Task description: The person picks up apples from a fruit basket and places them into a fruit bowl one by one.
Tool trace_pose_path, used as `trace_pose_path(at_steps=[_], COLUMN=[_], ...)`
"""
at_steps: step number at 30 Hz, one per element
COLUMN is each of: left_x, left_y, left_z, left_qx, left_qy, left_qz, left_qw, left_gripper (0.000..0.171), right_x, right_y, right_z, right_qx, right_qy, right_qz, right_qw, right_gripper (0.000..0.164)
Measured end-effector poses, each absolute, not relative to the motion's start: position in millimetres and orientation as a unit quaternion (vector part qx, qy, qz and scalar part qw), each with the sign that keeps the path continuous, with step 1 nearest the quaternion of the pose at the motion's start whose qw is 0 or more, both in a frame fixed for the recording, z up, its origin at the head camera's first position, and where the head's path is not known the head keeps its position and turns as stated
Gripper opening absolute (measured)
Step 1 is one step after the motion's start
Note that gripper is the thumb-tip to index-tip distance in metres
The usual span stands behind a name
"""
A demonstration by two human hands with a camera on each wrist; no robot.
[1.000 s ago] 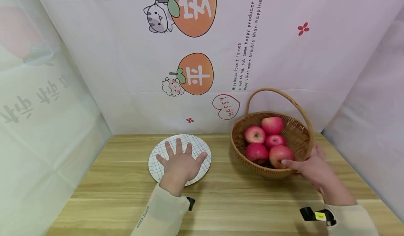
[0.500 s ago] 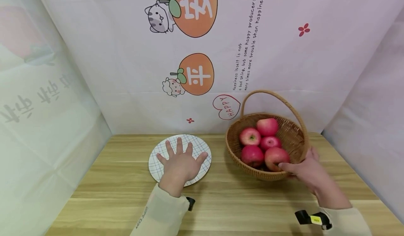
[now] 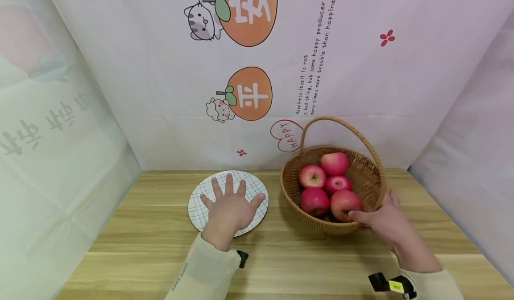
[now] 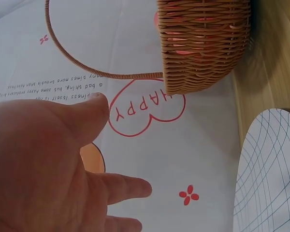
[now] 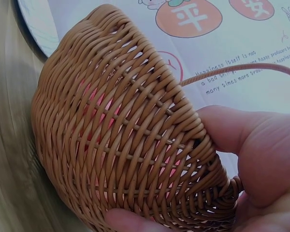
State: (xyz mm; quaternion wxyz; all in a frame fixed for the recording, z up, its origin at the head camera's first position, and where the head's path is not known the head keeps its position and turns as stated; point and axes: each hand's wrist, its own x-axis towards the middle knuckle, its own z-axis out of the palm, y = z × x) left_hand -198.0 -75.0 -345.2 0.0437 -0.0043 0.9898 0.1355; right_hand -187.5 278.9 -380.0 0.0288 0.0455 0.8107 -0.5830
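A wicker basket (image 3: 373, 175) with several red apples (image 3: 335, 163) in it stands at the right of the head view, its mouth tilted toward the camera. My right hand (image 3: 387, 222) grips its right rim, thumb over the edge by the nearest apple and fingers against the outer weave (image 5: 121, 130). Whether the basket's bottom touches the table is hidden. Left of it lies a round white plate (image 3: 257, 193) with a blue grid pattern. Over the plate my left hand (image 3: 229, 211) is held with fingers spread; the left wrist view shows this hand apart from the plate (image 4: 273, 169).
A wood-grain table (image 3: 277, 264) carries the plate and basket. White printed cloth (image 3: 172, 90) rises along its back edge, with more cloth walls at left and right. The basket's tall handle (image 3: 341, 121) arches up in front of the back cloth.
My right hand has moved the basket with its apples left and slightly nearer, toward the plate. My left hand has stayed over the plate almost unmoved.
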Motion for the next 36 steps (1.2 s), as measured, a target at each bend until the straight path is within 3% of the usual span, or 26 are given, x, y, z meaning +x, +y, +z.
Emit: trace_pose_path(at_steps=[6, 18, 25, 32, 36], left_x=[-200.2, -215.9, -232.6, -249.9, -258.0], left_y=[-71.5, -51.0, -32.5, -8.9, 1.1], left_z=[-342.4, -328.7, -330.9, -341.1, -346.3], left_qx=[0.047, 0.264, 0.341, 0.4, 0.429], left_qy=[0.982, 0.904, 0.866, 0.845, 0.84], left_qz=[0.18, 0.337, 0.365, 0.351, 0.32], left_qw=[0.03, -0.004, -0.001, 0.056, 0.085], left_gripper=[0.09, 0.104, 0.093, 0.074, 0.072], right_x=[-182.7, -179.0, -177.1, -177.1, -177.2], right_y=[275.2, 269.6, 266.6, 267.1, 267.3], right_z=[-377.3, -376.7, -376.4, -376.4, -377.4], right_qx=[0.045, 0.046, 0.038, 0.04, 0.04], right_qy=[0.818, 0.807, 0.805, 0.807, 0.809], right_qz=[-0.573, -0.587, -0.591, -0.588, -0.585], right_qw=[0.029, 0.042, 0.04, 0.042, 0.045], right_gripper=[0.118, 0.118, 0.118, 0.119, 0.119])
